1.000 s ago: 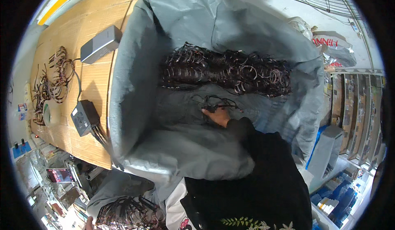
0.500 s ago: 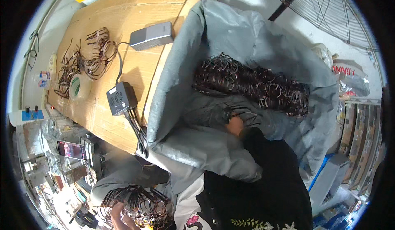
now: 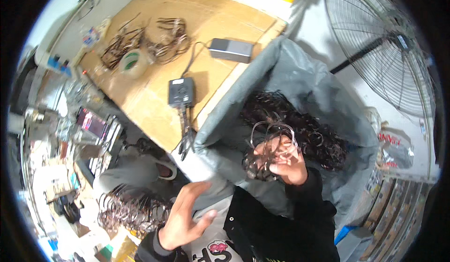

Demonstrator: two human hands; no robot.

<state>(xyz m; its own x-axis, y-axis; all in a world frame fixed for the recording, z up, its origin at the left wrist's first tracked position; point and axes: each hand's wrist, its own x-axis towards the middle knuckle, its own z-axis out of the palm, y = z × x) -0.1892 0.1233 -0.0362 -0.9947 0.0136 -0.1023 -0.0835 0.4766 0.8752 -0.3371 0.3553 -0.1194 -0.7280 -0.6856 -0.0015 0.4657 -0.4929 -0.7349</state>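
Note:
My right hand (image 3: 291, 166) is raised over the grey cloth-lined bin (image 3: 304, 70), palm up. Its fingers are closed round a loose bunch of thin, glossy dark-brown strips (image 3: 258, 164), some curling up in loops above the fingers. Behind it, inside the bin, lies a long heap of similar dark strips (image 3: 323, 142). My left hand (image 3: 187, 217) is held in front of my body, fingers stretched and thumb apart, with nothing in it. To its left, a larger pile of looped strips (image 3: 129, 210) rests at my lap.
A cardboard-topped table (image 3: 150, 121) carries more strips (image 3: 166, 39), a tape roll (image 3: 133, 64), a grey box (image 3: 230, 50) and a black cabled device (image 3: 181, 92). A large wire-guarded fan (image 3: 375, 42) stands behind the bin. Wooden slats (image 3: 393, 220) lie at right, a phone (image 3: 91, 123) at left.
My right hand has come up from inside the bin, now with a bunch of strips. My left hand has left the lap pile and moved up and right. The view has swung left.

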